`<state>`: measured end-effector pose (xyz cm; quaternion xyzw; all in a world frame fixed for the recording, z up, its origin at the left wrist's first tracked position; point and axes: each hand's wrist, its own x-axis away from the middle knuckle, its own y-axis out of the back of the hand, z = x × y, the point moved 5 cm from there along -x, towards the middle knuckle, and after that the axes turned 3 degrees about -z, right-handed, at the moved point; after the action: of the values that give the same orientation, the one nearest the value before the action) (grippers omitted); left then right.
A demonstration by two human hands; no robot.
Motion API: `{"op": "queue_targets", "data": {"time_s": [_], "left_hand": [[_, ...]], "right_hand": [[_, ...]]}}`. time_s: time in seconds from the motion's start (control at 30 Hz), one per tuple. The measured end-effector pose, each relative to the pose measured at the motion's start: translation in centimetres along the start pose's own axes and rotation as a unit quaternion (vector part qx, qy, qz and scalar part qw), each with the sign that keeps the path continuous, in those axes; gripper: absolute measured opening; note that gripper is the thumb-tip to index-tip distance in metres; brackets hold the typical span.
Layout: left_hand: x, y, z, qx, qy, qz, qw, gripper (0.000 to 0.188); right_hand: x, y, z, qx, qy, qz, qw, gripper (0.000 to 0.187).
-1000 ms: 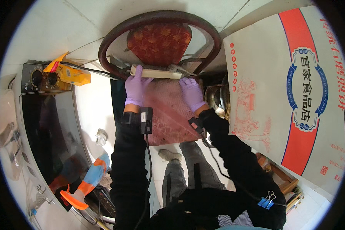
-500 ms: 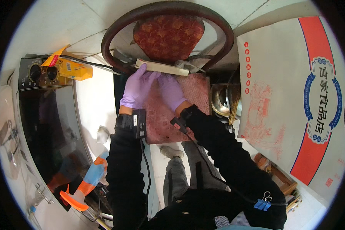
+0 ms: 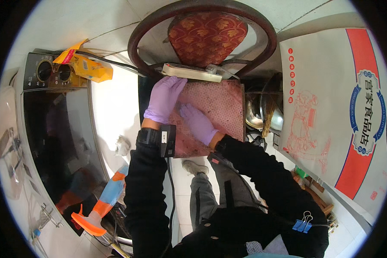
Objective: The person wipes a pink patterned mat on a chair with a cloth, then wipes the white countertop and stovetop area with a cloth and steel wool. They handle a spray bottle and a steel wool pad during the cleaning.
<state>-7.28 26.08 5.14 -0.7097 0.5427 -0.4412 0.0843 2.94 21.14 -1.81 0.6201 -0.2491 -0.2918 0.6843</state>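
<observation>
In a purple glove, my left hand [image 3: 164, 99] rests at the far left of a pink, textured cover [image 3: 223, 101] on a chair seat. Its fingers are stretched out, with their tips at the near edge of a long cream-white bar [image 3: 193, 73]. That bar lies across the back of the seat; its exact kind is unclear. My right hand [image 3: 198, 124], gloved alike, lies flat on the middle of the cover with fingers extended and holds nothing. Behind the bar rises the chair's dark red floral backrest [image 3: 207, 36] inside a round frame.
At left stands an oven [image 3: 58, 129] with a yellow packet [image 3: 90, 68] on its knob end. An orange-and-blue spray bottle [image 3: 103, 204] is nearer me. On the right are metal bowls [image 3: 276, 118], a straw brush [image 3: 268, 112] and a large white-and-red box [image 3: 327, 107].
My right hand has drawn back from the bar toward me and now lies flat on the cover. My left thumb has come off the bar. The whole view has shifted slightly.
</observation>
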Motion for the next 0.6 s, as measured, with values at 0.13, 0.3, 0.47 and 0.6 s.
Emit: {"op": "queue_targets", "data": {"time_s": [0.13, 0.3, 0.47, 0.6], "left_hand": [[1.4, 1.1, -1.3, -0.023, -0.023, 0.001, 0.999, 0.038], [7.4, 4.1, -2.8, -0.15, -0.101, -0.102, 0.978, 0.055], [14.2, 6.5, -0.2, -0.175, -0.073, -0.156, 0.969, 0.051], [18.2, 7.1, 5.0, -0.158, -0.041, -0.163, 0.973, 0.048]], "right_hand": [[-0.4, 0.0, 0.0, -0.067, -0.058, -0.001, 0.996, 0.049], [-1.8, -2.2, 1.8, -0.077, 0.016, 0.0, 0.997, 0.049], [-2.3, -2.3, 3.2, -0.061, 0.044, -0.059, 0.995, 0.045], [-2.9, -0.9, 2.9, -0.117, -0.023, -0.133, 0.984, 0.043]]}}
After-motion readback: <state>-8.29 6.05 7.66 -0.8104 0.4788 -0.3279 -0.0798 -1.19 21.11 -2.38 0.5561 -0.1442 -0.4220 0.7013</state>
